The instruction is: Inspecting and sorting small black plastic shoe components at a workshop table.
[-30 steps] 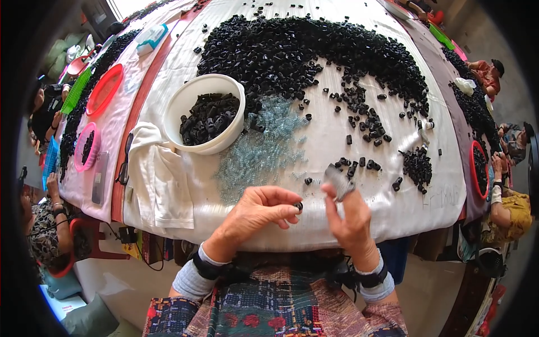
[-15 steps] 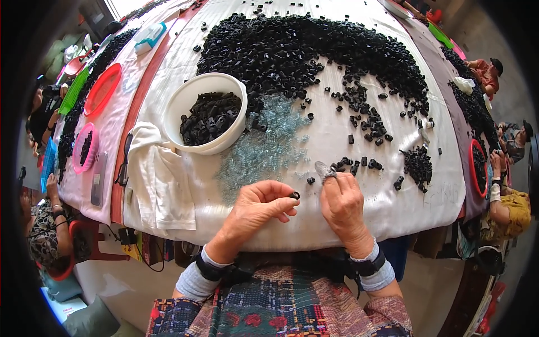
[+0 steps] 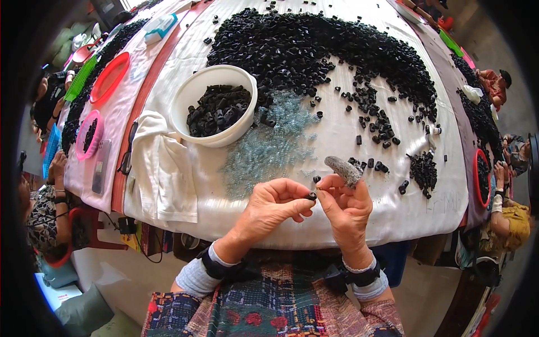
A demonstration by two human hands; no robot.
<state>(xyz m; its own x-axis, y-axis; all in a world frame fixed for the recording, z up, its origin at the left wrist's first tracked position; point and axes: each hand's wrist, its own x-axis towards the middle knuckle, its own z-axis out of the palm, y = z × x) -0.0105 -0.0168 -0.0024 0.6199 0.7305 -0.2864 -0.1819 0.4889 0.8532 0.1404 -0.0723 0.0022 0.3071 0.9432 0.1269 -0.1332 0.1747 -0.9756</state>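
Observation:
My left hand (image 3: 272,206) pinches a small black ring-shaped plastic piece (image 3: 312,196) between thumb and fingertips. Close beside it is my right hand (image 3: 347,210), thumb and index fingertips brought together at the piece; what they grip, if anything, is too small to make out. A grey speckled, elongated piece (image 3: 343,170) sticks up at the right fingers; whether it is worn or held I cannot tell. Behind the hands lie loose black pieces (image 3: 382,167) and a patch of clear bluish small parts (image 3: 264,154). A white bowl (image 3: 247,121) holds many dark pieces.
A broad heap of black pieces (image 3: 269,50) covers the far table, with a smaller pile (image 3: 423,171) at right. A white cloth (image 3: 160,174) lies left. Coloured baskets, a phone (image 3: 101,167) and other people at work line both sides.
My right hand has come up and left to meet the piece in my left hand, its thumb side now showing. The view has shifted slightly.

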